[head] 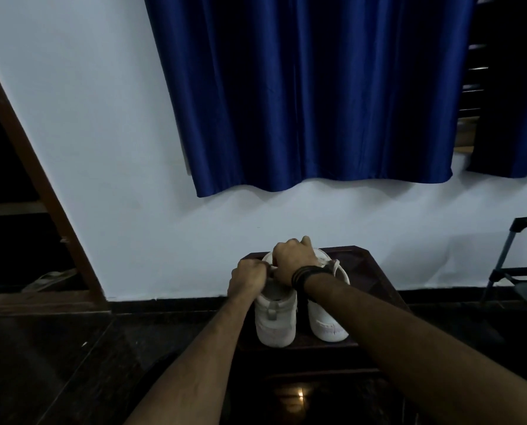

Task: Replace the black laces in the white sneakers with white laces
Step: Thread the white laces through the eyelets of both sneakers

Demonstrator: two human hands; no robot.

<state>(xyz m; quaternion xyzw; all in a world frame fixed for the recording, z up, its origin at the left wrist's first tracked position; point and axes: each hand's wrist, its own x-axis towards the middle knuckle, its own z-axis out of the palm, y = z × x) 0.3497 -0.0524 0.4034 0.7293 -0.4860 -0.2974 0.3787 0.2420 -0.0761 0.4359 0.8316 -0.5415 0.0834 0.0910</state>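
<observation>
A: From the head view, what are the hands doing?

B: Both work over the left sneaker (275,317). The left hand (247,279) is curled at its lace area, fingers folded as if pinching a lace, though what they pinch is hidden. The right hand (293,261) sits just beyond it, knuckles up and fingers tucked under; I cannot tell what it holds.

A: Why heels toward the person?

B: My guess is that it puts the eyelets under the fingers, with the shoe steadied on the dark wooden stool (367,271).

A: Count things.

B: Two white sneakers; the right sneaker (328,328) stands just beside the right wrist, under the forearm. One white lace end (336,265) loops by the black wristbands (308,275). No black laces are visible, so relacing seems well along.
</observation>
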